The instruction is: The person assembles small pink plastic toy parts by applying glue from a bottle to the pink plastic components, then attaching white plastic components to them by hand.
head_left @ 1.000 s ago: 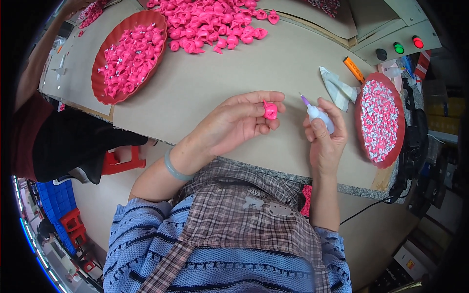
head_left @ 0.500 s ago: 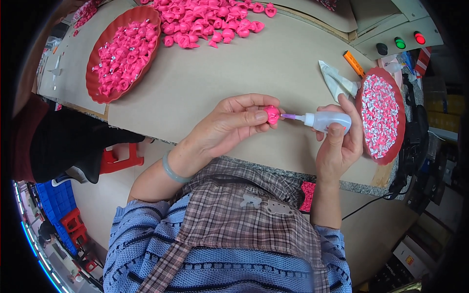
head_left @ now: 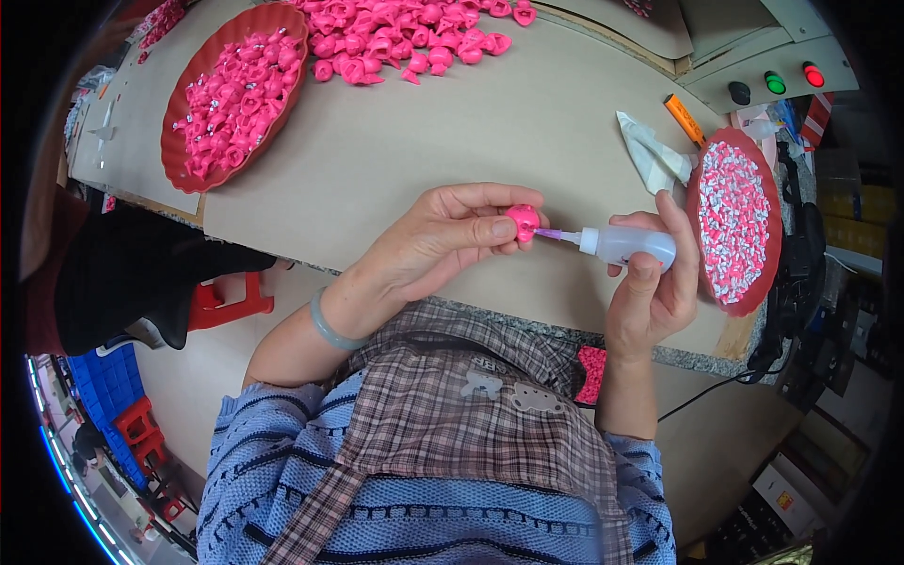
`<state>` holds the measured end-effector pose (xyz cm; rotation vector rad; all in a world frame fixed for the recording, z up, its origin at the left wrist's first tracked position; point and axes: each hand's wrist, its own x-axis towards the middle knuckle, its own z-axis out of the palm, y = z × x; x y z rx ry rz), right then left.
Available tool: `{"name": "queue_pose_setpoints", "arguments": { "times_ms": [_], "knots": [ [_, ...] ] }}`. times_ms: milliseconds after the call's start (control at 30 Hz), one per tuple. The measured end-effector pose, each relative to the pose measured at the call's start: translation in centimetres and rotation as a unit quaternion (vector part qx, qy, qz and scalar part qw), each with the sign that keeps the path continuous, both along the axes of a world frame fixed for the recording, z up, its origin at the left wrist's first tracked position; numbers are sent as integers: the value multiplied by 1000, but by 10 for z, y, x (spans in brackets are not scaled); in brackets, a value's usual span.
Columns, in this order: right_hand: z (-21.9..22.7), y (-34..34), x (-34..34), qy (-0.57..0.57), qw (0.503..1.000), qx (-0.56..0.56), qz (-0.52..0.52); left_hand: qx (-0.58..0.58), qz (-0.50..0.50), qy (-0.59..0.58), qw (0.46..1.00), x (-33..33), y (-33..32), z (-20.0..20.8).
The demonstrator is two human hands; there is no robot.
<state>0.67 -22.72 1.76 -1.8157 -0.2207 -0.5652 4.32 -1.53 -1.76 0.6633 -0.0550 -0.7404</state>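
My left hand (head_left: 450, 235) pinches a small round pink plastic piece (head_left: 523, 222) between thumb and fingers, above the near part of the table. In my right hand (head_left: 654, 282) lies a translucent squeeze bottle (head_left: 633, 247) with a white cap, held sideways. Its thin purple nozzle (head_left: 554, 234) points left, and the tip meets the right side of the pink piece, or nearly so. Whether any liquid comes out cannot be seen.
A red scalloped tray (head_left: 174, 141) of pink pieces stands at the left, by a heap of pink pieces (head_left: 395, 38). On the right, another red tray (head_left: 774, 226) holds small pink-and-white parts. Near it lie a white tissue (head_left: 650, 155) and an orange marker (head_left: 685, 120). Someone sits at the left.
The bottle has shifted slightly left, bringing its nozzle tip closer to the pink piece. That piece is turned a little in my left fingers.
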Motion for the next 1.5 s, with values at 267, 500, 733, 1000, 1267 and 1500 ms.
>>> {"name": "queue_pose_setpoints", "arguments": {
  "times_ms": [267, 500, 733, 1000, 1267, 1500],
  "knots": [
    [-2, 1, 0, 14, 1000, -15, -3, -12, -4, 9, 1000, 0, 0, -1],
    [-3, 1, 1, 2, 1000, -1, 4, -9, -4, 11, 1000, 0, 0, -1],
    [-3, 0, 2, 8, 999, -30, 8, -6, -3, 13, 1000, 0, -1, -2],
    [-6, -1, 3, -23, 998, -57, -1, 19, -13, 18, 1000, 2, -2, 3],
    [-6, -1, 1, -39, 996, -77, -11, -10, -19, 28, 999, 4, -1, 1],
    [-9, -4, -1, -47, 996, -73, -14, -9, -15, 33, 999, 3, -1, -1]
  ]
}}
